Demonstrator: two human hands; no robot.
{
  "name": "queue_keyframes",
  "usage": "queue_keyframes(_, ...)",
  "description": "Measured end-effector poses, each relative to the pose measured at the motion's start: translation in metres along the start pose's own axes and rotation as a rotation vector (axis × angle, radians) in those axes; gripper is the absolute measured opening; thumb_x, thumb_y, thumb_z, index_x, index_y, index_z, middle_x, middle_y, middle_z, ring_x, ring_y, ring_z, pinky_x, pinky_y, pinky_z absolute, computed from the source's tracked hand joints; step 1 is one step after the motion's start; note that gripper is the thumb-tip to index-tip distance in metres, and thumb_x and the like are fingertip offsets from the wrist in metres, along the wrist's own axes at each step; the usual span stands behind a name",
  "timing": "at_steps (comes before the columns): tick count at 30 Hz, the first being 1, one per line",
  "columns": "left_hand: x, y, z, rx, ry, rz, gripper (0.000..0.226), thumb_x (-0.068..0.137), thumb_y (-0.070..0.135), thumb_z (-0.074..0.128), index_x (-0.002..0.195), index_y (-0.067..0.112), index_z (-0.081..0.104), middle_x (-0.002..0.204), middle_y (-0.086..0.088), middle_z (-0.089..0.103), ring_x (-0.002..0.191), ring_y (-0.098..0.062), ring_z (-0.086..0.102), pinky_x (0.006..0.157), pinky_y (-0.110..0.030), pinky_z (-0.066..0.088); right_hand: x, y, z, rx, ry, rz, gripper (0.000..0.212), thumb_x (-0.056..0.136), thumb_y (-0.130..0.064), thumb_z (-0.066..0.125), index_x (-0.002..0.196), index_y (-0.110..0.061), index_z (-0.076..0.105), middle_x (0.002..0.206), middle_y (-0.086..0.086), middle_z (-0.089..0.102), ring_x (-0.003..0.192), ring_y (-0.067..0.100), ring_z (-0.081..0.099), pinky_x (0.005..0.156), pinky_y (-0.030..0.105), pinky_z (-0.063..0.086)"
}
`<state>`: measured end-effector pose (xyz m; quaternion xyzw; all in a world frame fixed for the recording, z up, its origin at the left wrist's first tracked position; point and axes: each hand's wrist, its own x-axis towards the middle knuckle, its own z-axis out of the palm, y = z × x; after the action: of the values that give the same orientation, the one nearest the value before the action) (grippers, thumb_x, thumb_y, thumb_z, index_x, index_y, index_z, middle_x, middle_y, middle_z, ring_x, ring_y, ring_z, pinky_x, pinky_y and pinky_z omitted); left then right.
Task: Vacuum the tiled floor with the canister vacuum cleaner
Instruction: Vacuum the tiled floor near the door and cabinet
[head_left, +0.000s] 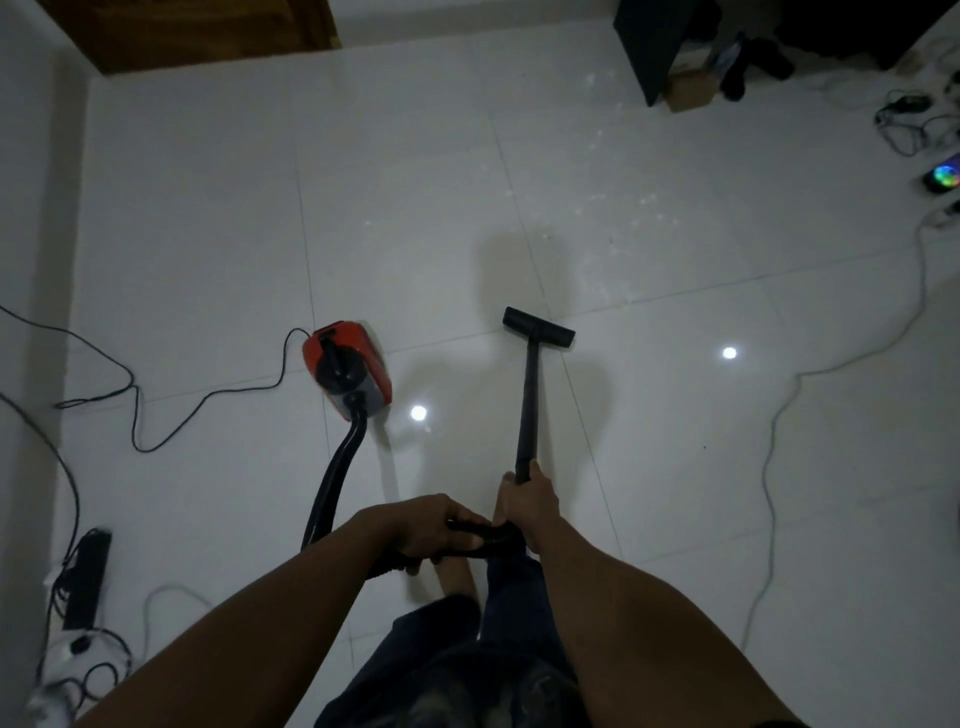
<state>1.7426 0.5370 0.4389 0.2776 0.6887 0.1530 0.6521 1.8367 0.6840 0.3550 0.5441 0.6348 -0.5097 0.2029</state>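
A red canister vacuum cleaner (349, 369) sits on the white tiled floor (208, 208) left of centre. Its black hose (337, 478) curves back to my hands. My left hand (426, 530) grips the hose handle (493, 535) where it bends. My right hand (527, 501) is closed around the lower end of the black wand (529, 400). The wand runs forward to the flat black floor head (539, 326), which rests on the tiles. Pale dust specks (623, 208) lie scattered on the floor beyond the head.
The vacuum's thin black power cord (156, 431) loops across the floor at left. A black power strip (88, 577) and tangled cables lie at bottom left. A white cable (774, 415) snakes down the right side. Dark furniture (660, 47), a cardboard box (691, 91) and gadgets stand top right.
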Motion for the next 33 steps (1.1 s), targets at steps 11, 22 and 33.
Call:
queue_keyframes(11,0.015,-0.005,0.013,-0.110,0.013,-0.011,0.040,0.098,0.036,0.059,0.138,0.034,0.056,0.106,-0.020,0.067,0.073,-0.020,0.055,0.049,-0.028,0.049,0.023,0.018,-0.002,0.057,-0.089,0.059,0.079,0.092,-0.015,0.054,0.158,-0.030,0.012,0.132,0.012,0.056,0.093,0.024,0.062,0.070,0.033,0.060)
queue_keyframes(22,0.059,0.045,-0.024,-0.051,0.018,0.010,0.043,0.102,0.034,0.053,0.144,0.031,0.049,0.101,-0.007,0.066,0.075,-0.017,0.058,0.042,-0.009,0.042,0.110,0.002,-0.041,-0.155,-0.057,0.013,0.077,0.079,-0.034,0.050,0.153,-0.026,0.028,0.111,0.011,0.065,0.094,0.031,0.067,0.082,0.047,0.059)
queue_keyframes(33,0.128,0.141,-0.102,-0.174,0.080,-0.045,0.046,0.100,0.046,0.051,0.145,0.040,0.045,0.082,-0.008,0.058,0.053,-0.017,0.054,0.052,-0.027,0.054,0.175,-0.112,-0.148,-0.275,-0.152,-0.077,0.065,0.092,-0.014,0.050,0.153,-0.016,0.029,0.129,0.015,0.055,0.107,0.032,0.059,0.083,0.037,0.055)
